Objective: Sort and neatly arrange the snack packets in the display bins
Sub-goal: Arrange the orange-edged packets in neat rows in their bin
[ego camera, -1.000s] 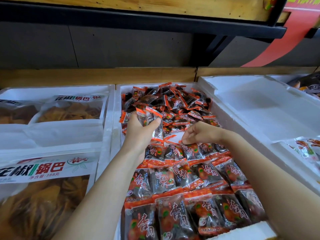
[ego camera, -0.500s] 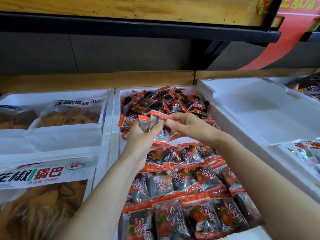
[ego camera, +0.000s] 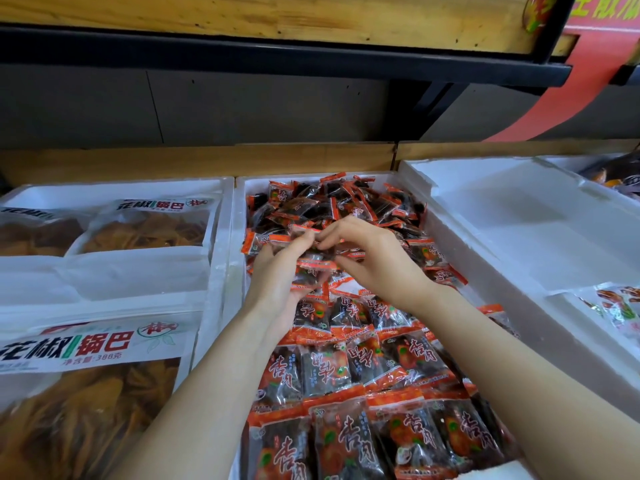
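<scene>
gathering step, head view only. left hand [ego camera: 280,271] has its grip curled round the held packets [ego camera: 311,270], a small bunch lifted just above the middle bin [ego camera: 239,216], between the loose heap [ego camera: 332,209] at the back and the neat rows [ego camera: 346,358] at the front. right hand [ego camera: 374,261] meets it from the other side, its grip pinching the bunch's top edge, likely to square it up so it goes down as the next row. neat rows lie flat and overlapped, long axis running front to back, orange sealed ends near and far, print upright to the viewer. held packets are blurred; they look tipped up on end, orange seams crossways, exact facing unclear. loose heap points every way. big bags [ego camera: 145,230] fill the bin to the left; right tray [ego camera: 519,216] sits beside.
</scene>
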{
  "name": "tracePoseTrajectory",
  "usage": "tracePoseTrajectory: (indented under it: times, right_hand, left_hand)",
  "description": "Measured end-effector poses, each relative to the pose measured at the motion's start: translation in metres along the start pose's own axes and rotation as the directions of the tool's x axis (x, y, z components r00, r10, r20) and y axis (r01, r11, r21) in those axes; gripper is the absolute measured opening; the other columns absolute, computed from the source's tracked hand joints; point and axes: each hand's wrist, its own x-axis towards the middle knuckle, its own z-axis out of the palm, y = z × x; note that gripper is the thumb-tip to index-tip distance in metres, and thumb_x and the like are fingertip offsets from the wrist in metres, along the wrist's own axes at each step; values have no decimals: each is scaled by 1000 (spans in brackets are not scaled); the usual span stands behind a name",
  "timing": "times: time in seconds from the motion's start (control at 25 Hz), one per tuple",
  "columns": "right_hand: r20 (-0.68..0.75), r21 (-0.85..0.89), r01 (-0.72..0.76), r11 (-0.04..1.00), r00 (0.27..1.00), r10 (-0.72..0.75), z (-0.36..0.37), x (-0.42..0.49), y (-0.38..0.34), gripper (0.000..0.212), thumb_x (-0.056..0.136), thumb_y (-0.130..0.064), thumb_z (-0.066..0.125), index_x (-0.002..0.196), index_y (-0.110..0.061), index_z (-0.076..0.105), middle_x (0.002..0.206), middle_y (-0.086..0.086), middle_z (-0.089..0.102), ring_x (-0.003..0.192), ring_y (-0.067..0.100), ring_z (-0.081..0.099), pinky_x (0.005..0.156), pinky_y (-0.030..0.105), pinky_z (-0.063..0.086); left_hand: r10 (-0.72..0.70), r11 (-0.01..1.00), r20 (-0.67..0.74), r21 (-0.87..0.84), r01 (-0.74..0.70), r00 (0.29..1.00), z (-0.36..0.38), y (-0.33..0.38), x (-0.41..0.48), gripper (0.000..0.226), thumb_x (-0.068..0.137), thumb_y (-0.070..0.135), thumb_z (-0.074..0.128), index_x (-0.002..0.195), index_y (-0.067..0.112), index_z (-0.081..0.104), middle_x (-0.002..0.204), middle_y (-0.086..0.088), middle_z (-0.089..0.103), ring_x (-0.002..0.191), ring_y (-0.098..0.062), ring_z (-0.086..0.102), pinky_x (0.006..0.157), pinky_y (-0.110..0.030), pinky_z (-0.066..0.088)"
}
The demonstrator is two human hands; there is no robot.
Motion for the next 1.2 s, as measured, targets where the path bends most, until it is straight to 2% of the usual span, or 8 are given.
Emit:
tracePoseTrajectory:
  times: [0.12,0.2,0.32,0.44,0.6,0.76,0.92,1.2]
  right_hand:
    - [-41,62,-60,996,997,62,1,3,-4,36,84,14,51,106,-10,64,108,-3,59,103,2,55,91,15,46]
    - [-131,167,-270,948,947,292,-1,6,-7,28,93,-1,50,116,-14,58,110,-7,59,102,1,57,91,18,48]
    - [64,432,-542,721,816,575,-8,9,-8,31,92,-28,56,119,-13,57,96,-5,64,83,7,62,79,21,54]
    - [250,477,-616,627,779,575,-13,7,-5,23,85,-30,64,98,-11,68,76,4,64,71,13,61,74,24,57]
    - [120,579,-573,581,764,634,-28,9,7,12,90,-20,59,81,-11,60,75,5,66,60,9,60,60,18,53]
    - [-188,-23,-572,820,808,559,-55,-1,39,9,93,-20,55,86,-14,57,76,-2,61,66,9,59,56,18,43]
    - [110,-489,-574,657,706,699,-63,-21,72,17,95,-19,51,99,-5,61,86,8,60,81,25,54,64,27,37]
    - [379,-381,-593,709,600,705,-55,-32,83,17,92,-16,58,76,-23,56,75,-10,55,74,9,51,74,26,38]
  left_hand:
    - [65,996,-44,56,-63,997,-4,-1,2,26,87,14,67,111,10,59,107,-7,69,100,-23,65,79,-38,52]
    - [82,993,-1,82,-82,997,-4,-2,0,22,87,15,68,107,15,61,101,-2,71,95,-19,67,81,-37,50]
    - [120,982,89,133,-131,989,-2,-3,-5,23,83,18,71,104,18,64,99,-1,73,95,-19,69,82,-35,53]
    - [144,964,156,202,-174,977,0,-5,-5,42,73,31,76,111,18,63,110,-1,71,107,-20,65,98,-44,48]
    - [107,962,130,238,-136,986,-2,-11,2,63,77,48,72,126,14,53,129,-9,60,120,-28,56,105,-53,40]
    - [120,938,115,312,-150,986,-3,-15,6,31,92,27,61,106,0,55,113,-27,59,108,-41,59,101,-54,43]
    - [149,905,174,373,-205,974,-5,-17,5,18,92,27,63,99,10,62,100,0,67,100,-16,61,89,-30,45]
    - [139,904,195,375,-205,971,-7,-18,5,2,92,25,63,93,26,62,99,11,67,97,-3,59,85,-25,43]
